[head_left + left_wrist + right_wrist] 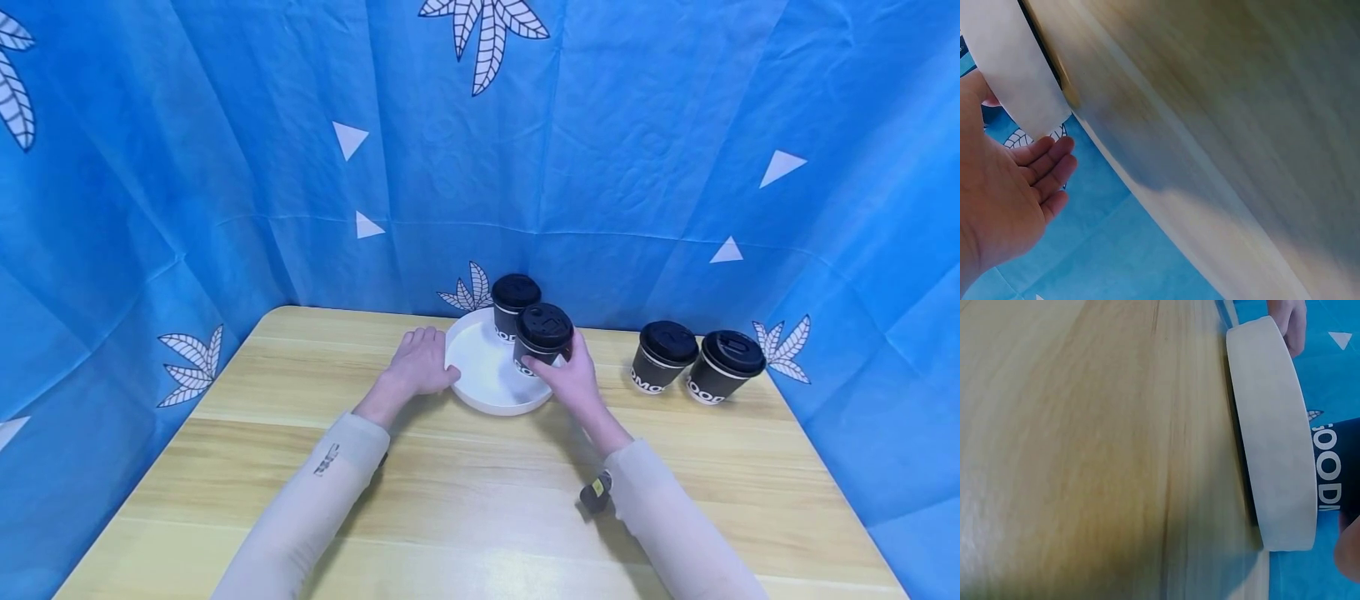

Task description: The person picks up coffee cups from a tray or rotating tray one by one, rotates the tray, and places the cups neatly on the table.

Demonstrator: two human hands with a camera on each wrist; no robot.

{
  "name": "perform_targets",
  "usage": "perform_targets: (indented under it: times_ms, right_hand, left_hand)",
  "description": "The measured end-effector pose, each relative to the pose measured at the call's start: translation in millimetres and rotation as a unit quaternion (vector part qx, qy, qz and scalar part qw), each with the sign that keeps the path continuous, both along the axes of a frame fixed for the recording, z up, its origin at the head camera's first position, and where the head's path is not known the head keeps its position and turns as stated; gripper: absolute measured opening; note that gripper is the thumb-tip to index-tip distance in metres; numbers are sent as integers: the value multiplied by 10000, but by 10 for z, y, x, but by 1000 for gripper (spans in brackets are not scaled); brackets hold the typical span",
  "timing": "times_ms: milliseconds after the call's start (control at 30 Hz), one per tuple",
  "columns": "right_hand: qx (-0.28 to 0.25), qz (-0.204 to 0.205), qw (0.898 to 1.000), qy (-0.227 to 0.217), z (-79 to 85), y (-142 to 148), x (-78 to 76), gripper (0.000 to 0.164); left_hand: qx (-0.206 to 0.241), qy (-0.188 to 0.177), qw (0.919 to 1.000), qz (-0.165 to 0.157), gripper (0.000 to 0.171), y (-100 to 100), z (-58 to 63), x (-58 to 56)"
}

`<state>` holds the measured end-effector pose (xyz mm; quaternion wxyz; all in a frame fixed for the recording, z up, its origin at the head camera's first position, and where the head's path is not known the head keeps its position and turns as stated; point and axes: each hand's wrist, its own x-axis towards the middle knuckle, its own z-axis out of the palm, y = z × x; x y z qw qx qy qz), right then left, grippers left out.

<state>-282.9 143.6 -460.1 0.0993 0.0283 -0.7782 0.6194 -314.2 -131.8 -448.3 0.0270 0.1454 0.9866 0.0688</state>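
Evidently, a cup is held in the right hand (572,373), with the thumb laid across its near side and the fingers passed round behind. That front cup (542,337), lidded and upright, is found just left of the palm, over the white tray (480,367); whether its base has been set on the floor of the tray cannot be told, as it is hidden. The grip is rightly taken on the body, below the lid, and the cup is best lowered level, with the fingers loosened only once full contact is felt.

Across the tray from the right hand, the rim is held by the left hand (418,362), its thumb hooked over the edge; how hard it is pressed cannot be judged. Light, even pressure is called for there, so that the tray is neither tipped nor slid.

Just beyond the right hand's fingers, a back cup (515,302) is seen near the far rim; it could be nudged, so the fingers are best opened sideways. Farther right of the right hand, two more cups (663,358) are stood side by side on the wooden table (465,517).
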Motion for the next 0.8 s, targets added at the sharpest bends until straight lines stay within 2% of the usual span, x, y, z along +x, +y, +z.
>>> perform_targets:
  times_ms: [500,800]
  right_hand:
    - [98,-98,9999,35,93,55,88,85]
    - [-124,-25,9992,367,123,92,117,82]
  left_hand:
    - [15,-13,10000,-31,73,5,-3,4]
    - [65,-11,10000,-23,71,1,0,8]
